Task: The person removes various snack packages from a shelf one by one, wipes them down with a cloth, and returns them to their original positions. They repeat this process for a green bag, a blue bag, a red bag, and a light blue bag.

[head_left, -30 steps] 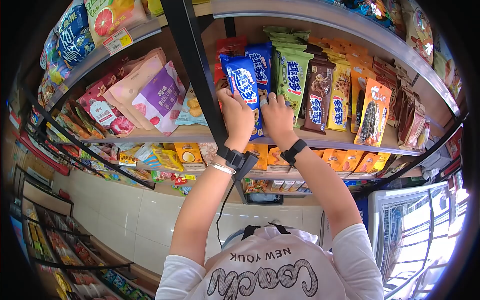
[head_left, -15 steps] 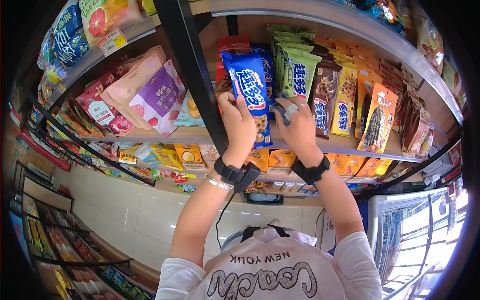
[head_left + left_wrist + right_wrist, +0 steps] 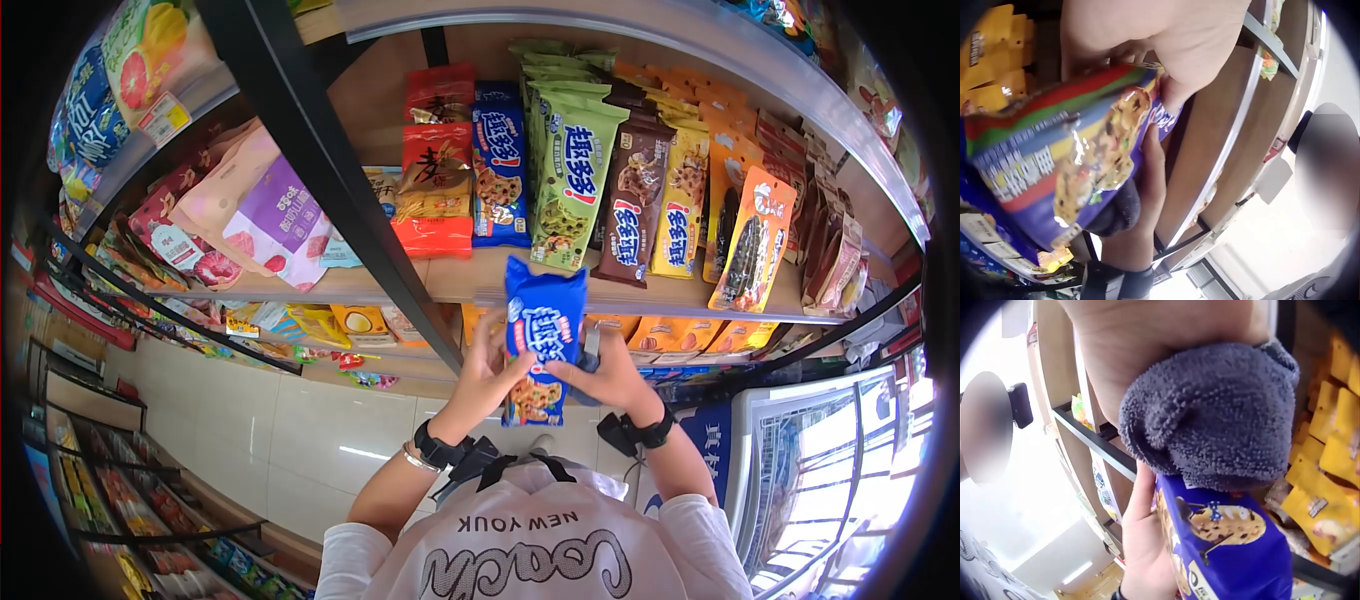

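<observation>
Blue packet [image 3: 545,325] has come past the shelf edge [image 3: 655,304] into open room; my left hand [image 3: 484,378] pinches it, my right hand [image 3: 612,378] too, seemingly through gray cloth [image 3: 1210,415].

Inspected on the spot: "趣多多!" in white on the held shiny blue plastic packet [image 3: 548,325], thumbs covering part. Same mark: standing blue plastic packet [image 3: 500,150], tall green plastic packet [image 3: 575,160], dark-brown plastic packet [image 3: 635,195], slim yellow plastic packet [image 3: 681,195]. White short-sleeved fabric shirt [image 3: 500,550]: "Coach", "NEW YOUK". Upright blue panel [image 3: 712,440]: "真", remainder unclear.
</observation>
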Tool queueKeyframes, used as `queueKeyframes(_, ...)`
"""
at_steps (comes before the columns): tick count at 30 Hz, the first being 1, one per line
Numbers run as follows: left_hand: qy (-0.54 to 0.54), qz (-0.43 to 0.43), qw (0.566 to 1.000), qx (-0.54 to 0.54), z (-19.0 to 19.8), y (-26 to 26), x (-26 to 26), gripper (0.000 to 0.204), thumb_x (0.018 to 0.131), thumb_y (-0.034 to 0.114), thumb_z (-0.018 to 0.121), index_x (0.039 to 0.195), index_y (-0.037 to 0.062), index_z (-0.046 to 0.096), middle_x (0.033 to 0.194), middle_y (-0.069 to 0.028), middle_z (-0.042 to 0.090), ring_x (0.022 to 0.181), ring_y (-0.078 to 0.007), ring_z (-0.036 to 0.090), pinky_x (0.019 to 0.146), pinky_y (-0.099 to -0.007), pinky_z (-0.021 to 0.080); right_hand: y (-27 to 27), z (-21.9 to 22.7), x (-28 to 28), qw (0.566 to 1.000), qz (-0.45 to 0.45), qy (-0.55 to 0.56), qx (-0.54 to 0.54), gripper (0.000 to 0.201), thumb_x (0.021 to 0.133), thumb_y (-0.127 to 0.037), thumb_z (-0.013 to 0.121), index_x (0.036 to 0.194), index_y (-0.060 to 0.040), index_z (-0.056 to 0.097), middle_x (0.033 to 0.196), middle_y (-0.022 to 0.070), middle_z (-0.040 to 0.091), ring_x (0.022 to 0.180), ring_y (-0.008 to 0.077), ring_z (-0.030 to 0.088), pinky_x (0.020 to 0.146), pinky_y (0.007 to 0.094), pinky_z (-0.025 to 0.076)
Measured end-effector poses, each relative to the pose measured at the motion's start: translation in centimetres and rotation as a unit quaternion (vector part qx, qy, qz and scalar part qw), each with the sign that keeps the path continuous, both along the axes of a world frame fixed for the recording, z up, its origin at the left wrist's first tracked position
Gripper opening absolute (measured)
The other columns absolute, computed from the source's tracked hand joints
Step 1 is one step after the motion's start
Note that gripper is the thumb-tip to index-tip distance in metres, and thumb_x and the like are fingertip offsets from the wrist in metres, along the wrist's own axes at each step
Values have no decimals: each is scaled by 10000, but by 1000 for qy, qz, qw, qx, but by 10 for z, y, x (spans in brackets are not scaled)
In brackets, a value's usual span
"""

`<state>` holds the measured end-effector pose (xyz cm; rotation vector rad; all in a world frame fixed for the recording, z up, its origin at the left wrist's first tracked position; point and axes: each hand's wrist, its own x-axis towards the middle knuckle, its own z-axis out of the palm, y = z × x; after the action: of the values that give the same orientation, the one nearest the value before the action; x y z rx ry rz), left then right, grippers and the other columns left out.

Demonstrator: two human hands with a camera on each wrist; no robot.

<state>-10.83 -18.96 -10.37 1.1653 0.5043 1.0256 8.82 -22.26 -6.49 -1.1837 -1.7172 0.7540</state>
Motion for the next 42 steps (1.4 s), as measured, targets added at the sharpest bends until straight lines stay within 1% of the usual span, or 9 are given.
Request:
queueKeyframes(7, 12, -101, 980, -168, -44, -20, -6, 555, 932, 117, 638, 1411, 34, 370, 1327, -96, 547, 1188, -186, 566, 1020, -369, 459, -21, -24, -5, 988, -129, 56, -68, 355, 766, -156, 807, 1013, 19, 623, 883, 149, 657, 824, 197, 645, 767, 324, 505)
queueKeyframes(11, 67, -74, 992, -82, -28, -28, 0, 619, 915, 116, 673, 1424, 32, 332, 1285, -88, 563, 1146, -145, 578, 984, -335, 477, -23, 5, -10, 967, -225, 34, 116, 473, 731, -58, 779, 1154, -14, 571, 1072, 165, 611, 933, 290, 622, 821, 361, 499)
queueKeyframes(17, 158, -32, 986, 53, -35, -25, -1, 874, 800, 113, 778, 1486, 15, 245, 1387, -116, 454, 1271, -197, 473, 1069, -358, 386, -39, -18, -30, 948, 54, -224, 220, 529, 574, -35, 759, 1084, -51, 620, 1064, 120, 604, 964, 311, 580, 840, 439, 481)
queueKeyframes(23, 116, -66, 991, -25, -28, -30, 3, 821, 820, 72, 749, 1475, -2, 259, 1395, -125, 441, 1283, -200, 453, 1072, -356, 377, -18, 0, -21, 924, -115, -272, 243, 552, 577, -91, 712, 1121, -32, 636, 1059, 102, 612, 937, 304, 589, 758, 380, 535)
queueKeyframes(27, 71, -68, 995, -6, -42, -32, 0, 863, 801, 49, 756, 1487, 7, 234, 1400, -111, 443, 1268, -203, 467, 1071, -355, 385, -39, -16, -31, 923, 0, -282, 262, 539, 566, -92, 721, 1096, -33, 640, 1038, 107, 613, 872, 299, 583, 748, 401, 528)
queueKeyframes(31, 143, -104, 983, -54, -32, -35, 1, 867, 806, 10, 717, 1506, 19, 205, 1411, -112, 445, 1269, -213, 483, 1057, -349, 405, -14, 8, -15, 920, -184, -257, 232, 453, 613, -87, 711, 1063, -70, 663, 974, 75, 591, 864, 261, 580, 747, 365, 541)
queueKeyframes(36, 71, -107, 991, -22, -40, -30, -1, 869, 846, 84, 737, 1510, -7, 184, 1420, -117, 440, 1280, -185, 466, 1051, -337, 411, -50, -23, -34, 944, -6, -257, 208, 459, 589, -17, 751, 1032, -83, 647, 969, 99, 596, 879, 330, 572, 901, 423, 507)
queueKeyframes(40, 130, -133, 981, -58, -31, -31, -2, 851, 820, 49, 735, 1510, 26, 236, 1439, -127, 428, 1293, -201, 462, 1065, -349, 395, -24, -2, -14, 934, -150, -250, 208, 528, 552, -64, 741, 1072, -57, 651, 1034, 97, 593, 932, 311, 574, 809, 398, 524)
queueKeyframes(42, 169, -93, 980, 47, -40, -27, -3, 853, 820, 51, 737, 1508, 17, 234, 1426, -126, 438, 1284, -200, 468, 1071, -352, 385, -32, -7, -22, 941, -84, -242, 221, 511, 557, -61, 738, 1059, -56, 646, 1040, 105, 597, 928, 310, 580, 820, 399, 520)
